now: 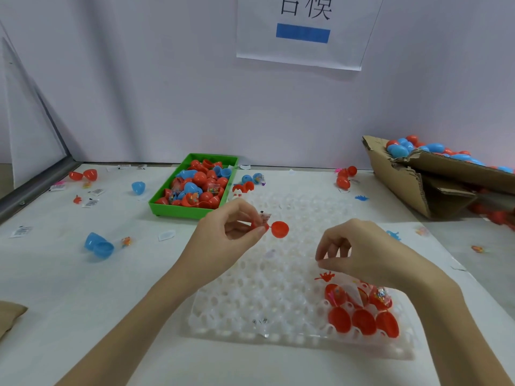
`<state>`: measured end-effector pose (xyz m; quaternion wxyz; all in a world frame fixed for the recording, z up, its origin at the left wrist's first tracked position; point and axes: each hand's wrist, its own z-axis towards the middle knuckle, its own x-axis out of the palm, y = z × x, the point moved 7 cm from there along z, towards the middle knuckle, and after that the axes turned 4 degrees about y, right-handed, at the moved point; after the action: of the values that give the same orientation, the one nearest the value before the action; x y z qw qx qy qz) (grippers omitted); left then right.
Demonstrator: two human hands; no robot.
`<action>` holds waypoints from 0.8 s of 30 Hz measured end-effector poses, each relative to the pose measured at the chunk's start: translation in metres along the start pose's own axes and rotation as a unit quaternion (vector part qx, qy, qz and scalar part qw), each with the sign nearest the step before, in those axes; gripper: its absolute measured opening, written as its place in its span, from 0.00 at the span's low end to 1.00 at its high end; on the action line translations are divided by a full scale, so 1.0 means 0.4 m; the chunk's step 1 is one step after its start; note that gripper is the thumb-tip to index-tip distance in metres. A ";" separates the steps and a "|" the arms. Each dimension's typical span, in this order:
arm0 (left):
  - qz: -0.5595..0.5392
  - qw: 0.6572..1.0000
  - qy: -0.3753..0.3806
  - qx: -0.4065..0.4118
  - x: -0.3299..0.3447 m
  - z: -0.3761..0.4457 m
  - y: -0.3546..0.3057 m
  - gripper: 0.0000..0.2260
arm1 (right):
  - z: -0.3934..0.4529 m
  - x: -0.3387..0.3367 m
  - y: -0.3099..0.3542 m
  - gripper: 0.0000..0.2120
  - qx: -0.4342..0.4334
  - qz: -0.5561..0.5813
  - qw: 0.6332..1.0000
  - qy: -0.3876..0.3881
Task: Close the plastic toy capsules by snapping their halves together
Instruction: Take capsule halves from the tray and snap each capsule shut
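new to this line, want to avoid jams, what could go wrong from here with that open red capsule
The left hand pinches only one half of the red capsule; the other half hangs out unsupported, so it may close crooked. A small packet sticks up at the fingers and could get caught in the seam. The right hand hovers over the white tray, not yet helping.
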<state>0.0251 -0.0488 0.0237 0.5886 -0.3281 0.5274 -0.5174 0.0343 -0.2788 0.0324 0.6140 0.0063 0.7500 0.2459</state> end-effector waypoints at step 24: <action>0.013 0.999 0.046 0.014 0.028 -0.005 -0.002 0.05 | -0.015 -0.010 -0.015 0.05 0.007 -0.005 1.000 0.017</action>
<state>0.0222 -0.0593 0.0207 0.5750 -0.2888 0.5506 -0.5318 0.0315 -0.2874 0.0344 0.6027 0.0022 0.7617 0.2376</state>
